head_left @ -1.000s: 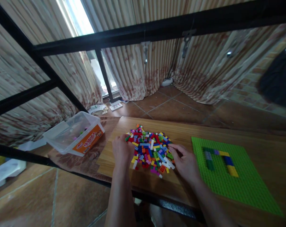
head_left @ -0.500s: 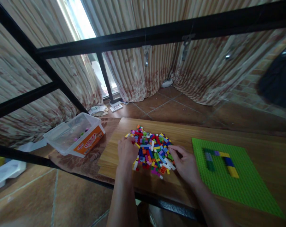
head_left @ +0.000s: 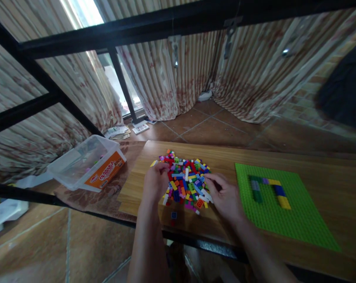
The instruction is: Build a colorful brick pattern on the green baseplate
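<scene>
A heap of mixed toy building bricks (head_left: 187,179) lies between my two hands. My left hand (head_left: 157,181) is at the heap's left edge, its fingers curled in and pressed together; what they hold, if anything, is hidden. At the right edge, my right hand (head_left: 225,194) has thumb and forefinger pinched near blue and white bricks, and anything between the tips is too small to name. A dark blue brick (head_left: 173,215) sits apart from the heap, towards the table's front edge, with a small red piece (head_left: 173,223) beside it.
Right of the heap lies a green baseplate (head_left: 296,224) carrying a U-shaped row of coloured bricks (head_left: 279,190). On the left stands a clear plastic box (head_left: 77,165) with an orange label. Black metal bars (head_left: 107,33) cross beyond the wooden board (head_left: 225,155).
The dark blue brick and red piece now show near the front edge, where bare wood was before. My left fingers have curled in more. The whole view has shifted slightly.
</scene>
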Demonstrator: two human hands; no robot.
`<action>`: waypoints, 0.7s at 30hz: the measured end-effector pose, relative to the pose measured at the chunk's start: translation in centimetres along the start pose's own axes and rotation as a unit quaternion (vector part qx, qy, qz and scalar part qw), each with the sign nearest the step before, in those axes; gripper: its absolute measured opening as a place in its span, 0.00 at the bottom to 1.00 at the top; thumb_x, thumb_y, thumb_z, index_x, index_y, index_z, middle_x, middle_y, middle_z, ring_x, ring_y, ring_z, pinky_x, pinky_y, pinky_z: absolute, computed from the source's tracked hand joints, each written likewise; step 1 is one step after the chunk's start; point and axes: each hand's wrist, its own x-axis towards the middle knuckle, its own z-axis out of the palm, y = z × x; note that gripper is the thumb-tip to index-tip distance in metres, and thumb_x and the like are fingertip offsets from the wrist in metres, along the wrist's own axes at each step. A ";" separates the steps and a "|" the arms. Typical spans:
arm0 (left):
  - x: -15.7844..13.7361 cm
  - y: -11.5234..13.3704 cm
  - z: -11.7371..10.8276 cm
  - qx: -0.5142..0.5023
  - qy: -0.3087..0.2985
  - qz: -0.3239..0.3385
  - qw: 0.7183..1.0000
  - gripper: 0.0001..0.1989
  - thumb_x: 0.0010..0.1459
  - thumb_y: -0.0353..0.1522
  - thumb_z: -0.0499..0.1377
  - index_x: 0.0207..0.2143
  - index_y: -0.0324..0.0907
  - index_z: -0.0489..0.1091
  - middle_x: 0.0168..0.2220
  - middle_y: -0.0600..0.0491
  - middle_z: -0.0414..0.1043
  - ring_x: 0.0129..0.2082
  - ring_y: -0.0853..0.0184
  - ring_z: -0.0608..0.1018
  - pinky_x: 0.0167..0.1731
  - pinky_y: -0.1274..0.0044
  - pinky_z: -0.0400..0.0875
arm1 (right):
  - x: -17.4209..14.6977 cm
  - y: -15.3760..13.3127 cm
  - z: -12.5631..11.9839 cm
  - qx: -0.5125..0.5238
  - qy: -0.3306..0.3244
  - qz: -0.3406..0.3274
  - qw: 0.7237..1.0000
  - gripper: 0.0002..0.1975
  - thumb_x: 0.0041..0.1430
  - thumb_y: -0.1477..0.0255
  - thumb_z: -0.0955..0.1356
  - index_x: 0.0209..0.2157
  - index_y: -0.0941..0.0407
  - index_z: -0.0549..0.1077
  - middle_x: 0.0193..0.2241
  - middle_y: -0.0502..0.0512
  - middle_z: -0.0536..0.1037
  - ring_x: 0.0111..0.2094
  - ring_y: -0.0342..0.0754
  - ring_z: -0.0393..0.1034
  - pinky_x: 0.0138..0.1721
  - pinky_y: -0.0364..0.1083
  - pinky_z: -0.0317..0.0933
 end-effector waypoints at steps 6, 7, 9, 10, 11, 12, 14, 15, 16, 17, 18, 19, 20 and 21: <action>0.0 0.4 0.2 -0.061 0.052 -0.012 0.997 0.09 0.54 0.29 0.58 0.34 0.40 0.78 0.29 0.55 0.77 0.32 0.67 0.76 0.34 0.78 0.66 | -3.0 -3.8 1.8 -0.022 -0.079 -0.156 0.984 0.08 0.61 0.71 0.67 0.41 0.54 0.76 0.38 0.55 0.79 0.39 0.47 0.73 0.42 0.47 0.67; 0.0 0.5 0.2 -0.064 0.052 -0.009 0.997 0.09 0.54 0.29 0.58 0.35 0.40 0.78 0.30 0.55 0.77 0.32 0.67 0.76 0.35 0.78 0.66 | -3.7 -4.4 2.2 -0.027 -0.101 -0.176 0.979 0.08 0.60 0.70 0.68 0.41 0.54 0.76 0.38 0.55 0.78 0.39 0.48 0.72 0.41 0.47 0.66; -0.1 0.7 0.1 -0.066 0.050 -0.004 0.997 0.10 0.54 0.29 0.58 0.35 0.40 0.78 0.29 0.55 0.77 0.32 0.67 0.76 0.34 0.78 0.66 | -5.1 -5.3 3.1 -0.041 -0.148 -0.212 0.965 0.09 0.58 0.70 0.69 0.41 0.55 0.76 0.38 0.56 0.78 0.37 0.49 0.70 0.38 0.48 0.66; -0.1 0.8 0.1 -0.067 0.048 -0.004 0.997 0.09 0.54 0.29 0.58 0.35 0.40 0.78 0.29 0.55 0.77 0.31 0.67 0.76 0.34 0.79 0.66 | -5.6 -5.6 3.5 -0.055 -0.164 -0.225 0.959 0.09 0.58 0.71 0.69 0.40 0.56 0.76 0.37 0.57 0.77 0.37 0.49 0.69 0.38 0.48 0.65; -0.1 0.8 0.1 -0.068 0.045 -0.004 0.997 0.09 0.54 0.29 0.57 0.34 0.40 0.78 0.29 0.55 0.77 0.31 0.68 0.76 0.33 0.79 0.66 | -6.1 -5.7 3.9 -0.070 -0.168 -0.235 0.955 0.07 0.57 0.71 0.69 0.38 0.56 0.76 0.36 0.57 0.77 0.36 0.50 0.68 0.36 0.48 0.64; -0.1 0.8 0.1 -0.068 0.043 -0.004 0.997 0.09 0.54 0.29 0.57 0.34 0.40 0.78 0.28 0.56 0.77 0.30 0.68 0.76 0.32 0.79 0.65 | -6.4 -5.6 4.3 -0.085 -0.167 -0.237 0.953 0.05 0.57 0.73 0.69 0.36 0.56 0.76 0.36 0.57 0.76 0.36 0.50 0.67 0.35 0.48 0.63; -0.1 0.8 0.1 -0.070 0.043 0.000 0.997 0.09 0.54 0.30 0.57 0.33 0.40 0.78 0.27 0.56 0.76 0.29 0.69 0.75 0.30 0.80 0.65 | -6.7 -5.3 4.7 -0.107 -0.155 -0.239 0.953 0.04 0.58 0.75 0.68 0.34 0.56 0.76 0.36 0.57 0.75 0.36 0.50 0.66 0.33 0.47 0.61; -0.1 0.8 0.2 -0.071 0.043 0.003 0.997 0.09 0.54 0.30 0.57 0.32 0.40 0.78 0.26 0.56 0.76 0.29 0.69 0.75 0.30 0.80 0.65 | -6.6 -5.0 4.8 -0.114 -0.151 -0.237 0.953 0.05 0.59 0.76 0.67 0.34 0.56 0.76 0.36 0.57 0.75 0.36 0.49 0.65 0.32 0.47 0.60; -0.1 0.8 0.2 -0.073 0.044 0.004 0.996 0.09 0.54 0.31 0.57 0.33 0.40 0.78 0.26 0.56 0.76 0.29 0.69 0.75 0.30 0.80 0.65 | -6.5 -4.8 4.8 -0.118 -0.149 -0.235 0.953 0.06 0.59 0.77 0.66 0.33 0.56 0.76 0.35 0.57 0.75 0.36 0.49 0.65 0.32 0.46 0.59; -0.1 0.8 0.2 -0.075 0.045 0.005 0.996 0.09 0.54 0.31 0.57 0.33 0.40 0.78 0.27 0.56 0.76 0.29 0.69 0.75 0.31 0.80 0.65 | -6.3 -4.5 4.7 -0.123 -0.146 -0.232 0.954 0.08 0.60 0.78 0.66 0.33 0.56 0.76 0.35 0.56 0.74 0.36 0.48 0.65 0.32 0.46 0.59; -0.1 0.8 0.2 -0.076 0.046 0.006 0.996 0.10 0.54 0.31 0.57 0.33 0.39 0.78 0.27 0.56 0.76 0.29 0.69 0.75 0.31 0.80 0.65 | -6.1 -4.2 4.6 -0.129 -0.142 -0.227 0.955 0.09 0.60 0.79 0.65 0.32 0.56 0.76 0.34 0.56 0.74 0.36 0.48 0.65 0.32 0.46 0.59; -0.1 0.8 0.2 -0.077 0.046 0.007 0.996 0.10 0.54 0.31 0.57 0.33 0.39 0.78 0.27 0.55 0.76 0.29 0.69 0.75 0.31 0.80 0.65 | -5.9 -4.0 4.4 -0.136 -0.134 -0.220 0.957 0.10 0.60 0.80 0.64 0.32 0.56 0.76 0.34 0.56 0.74 0.36 0.48 0.65 0.32 0.46 0.60; -0.2 0.9 0.1 -0.078 0.046 0.010 0.996 0.10 0.54 0.31 0.57 0.33 0.39 0.78 0.27 0.55 0.76 0.29 0.69 0.75 0.30 0.80 0.65 | -5.7 -3.9 4.2 -0.141 -0.125 -0.213 0.959 0.11 0.61 0.80 0.64 0.32 0.56 0.76 0.34 0.56 0.74 0.36 0.48 0.65 0.32 0.46 0.60; -0.2 0.9 0.1 -0.080 0.045 0.014 0.996 0.10 0.54 0.30 0.56 0.32 0.39 0.78 0.27 0.55 0.76 0.29 0.69 0.75 0.29 0.80 0.65 | -5.6 -3.8 4.1 -0.145 -0.114 -0.205 0.961 0.11 0.61 0.81 0.63 0.32 0.56 0.76 0.35 0.56 0.74 0.36 0.48 0.65 0.33 0.46 0.61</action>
